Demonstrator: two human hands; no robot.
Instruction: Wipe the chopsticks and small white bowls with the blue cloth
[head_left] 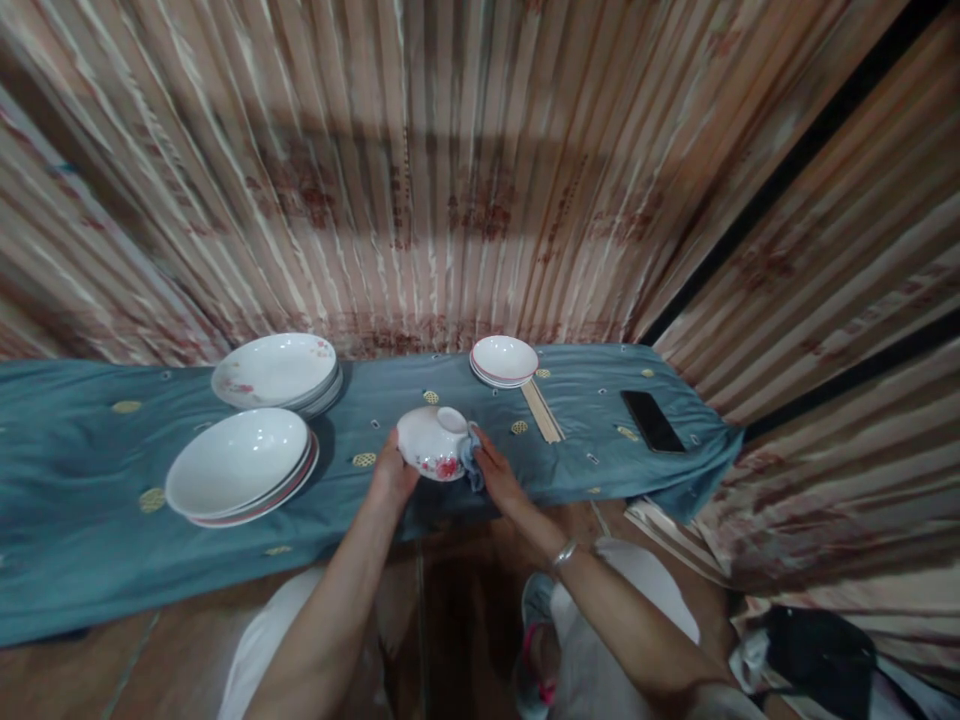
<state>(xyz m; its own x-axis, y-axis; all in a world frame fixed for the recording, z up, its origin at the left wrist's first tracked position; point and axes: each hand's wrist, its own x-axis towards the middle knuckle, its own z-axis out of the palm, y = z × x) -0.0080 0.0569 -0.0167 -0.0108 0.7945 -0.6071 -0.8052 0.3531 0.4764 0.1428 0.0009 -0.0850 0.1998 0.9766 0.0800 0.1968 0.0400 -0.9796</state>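
Note:
A white bowl (427, 440) with red flowers is tipped over between my hands, its foot ring turned up and to the right. My left hand (393, 468) grips the bowl's left rim. In my right hand (495, 468) is a bunched blue-grey cloth (472, 462), pressed against the right side of the bowl. The bowl is held above the front part of the cloth-covered table (360, 505). Part of the fingers of both hands is hidden behind the bowl and the cloth.
On the left stand stacked deep white bowls (232, 465) and, behind them, stacked flowered plates (277, 370). Small red-rimmed dishes (506, 358) sit at the back, beside wooden chopsticks (541, 412). A black phone (651, 420) lies right. Pleated curtains (465, 200) hang behind.

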